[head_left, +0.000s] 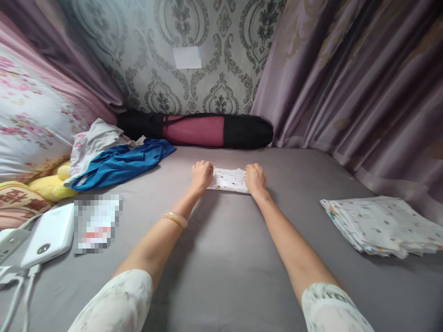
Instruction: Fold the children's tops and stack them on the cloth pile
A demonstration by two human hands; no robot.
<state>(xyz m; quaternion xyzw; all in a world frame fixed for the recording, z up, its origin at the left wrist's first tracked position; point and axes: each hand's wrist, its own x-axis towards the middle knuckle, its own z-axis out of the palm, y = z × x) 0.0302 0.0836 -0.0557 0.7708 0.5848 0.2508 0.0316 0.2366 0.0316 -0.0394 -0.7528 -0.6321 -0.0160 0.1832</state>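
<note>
A small white cloth (229, 180) with a scattered print is stretched between my two hands, just above or on the grey sheet; I cannot tell if it touches. My left hand (202, 176) is closed on its left end, the fingers curled round the edge. At the right end, my right hand (256, 179) grips the same cloth in a closed hold. The cloth looks folded into a narrow rectangle. Parts of both its ends are hidden by my fingers.
A pile of printed white cloths (384, 226) lies to the right. On the left are a blue garment (128, 161), a white power bank (48, 235) with cables, a blurred-out packet (97, 223) and a yellow plush (51, 185). A black and maroon roll bag (194, 131) lies along the wall.
</note>
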